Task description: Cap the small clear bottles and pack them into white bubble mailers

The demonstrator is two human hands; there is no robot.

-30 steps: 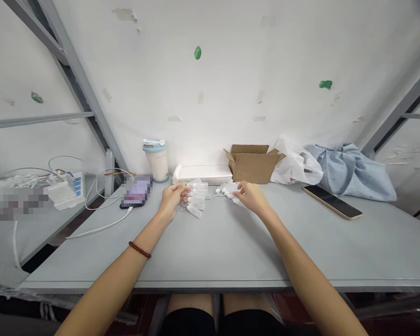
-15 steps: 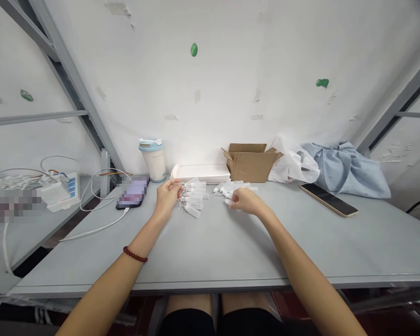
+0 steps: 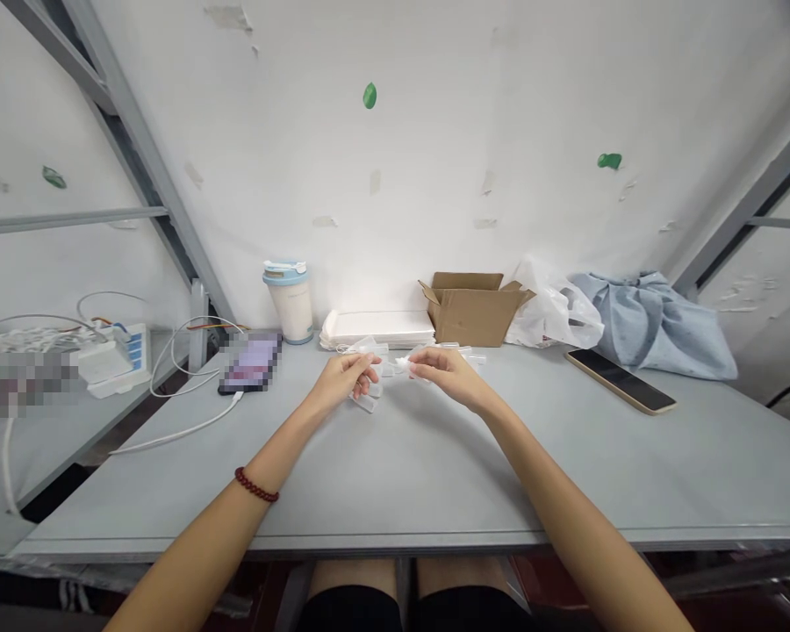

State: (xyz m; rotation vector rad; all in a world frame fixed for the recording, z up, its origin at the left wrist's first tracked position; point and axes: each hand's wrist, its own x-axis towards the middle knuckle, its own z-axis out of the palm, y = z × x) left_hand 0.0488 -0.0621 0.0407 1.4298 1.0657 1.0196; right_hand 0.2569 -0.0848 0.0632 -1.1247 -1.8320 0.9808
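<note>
Hands: we see both raised a little over the middle of the table (image 3: 395,474), fingertips turned toward each other.
Left hand (image 3: 346,379): closed around a bundle (image 3: 367,401) of small white pieces. The fingers curl over it and its lower end sticks out beneath them, close to the tabletop.
Right hand (image 3: 444,373): thumb and forefinger pinch 1 white piece (image 3: 403,362), which juts left from the fingertips.
Piece and bundle: the piece lies just right of the bundle, between the 2 hands. We cannot tell whether they touch.
Pile (image 3: 467,353): more white pieces lie on the table just behind the right hand, between it and the box (image 3: 474,309).
Bracelet (image 3: 256,484): dark red beads on the left wrist.
Back row: we count a cup (image 3: 288,301), a flat white tray (image 3: 378,327), the open cardboard box, a plastic bag (image 3: 556,312) and a blue cloth (image 3: 651,323), all against the wall.
Phones: 1 phone (image 3: 622,379) lies dark on the right, well apart from the right hand. Another (image 3: 251,362) sits left of the left hand, with a white cable (image 3: 177,430) running off it.
</note>
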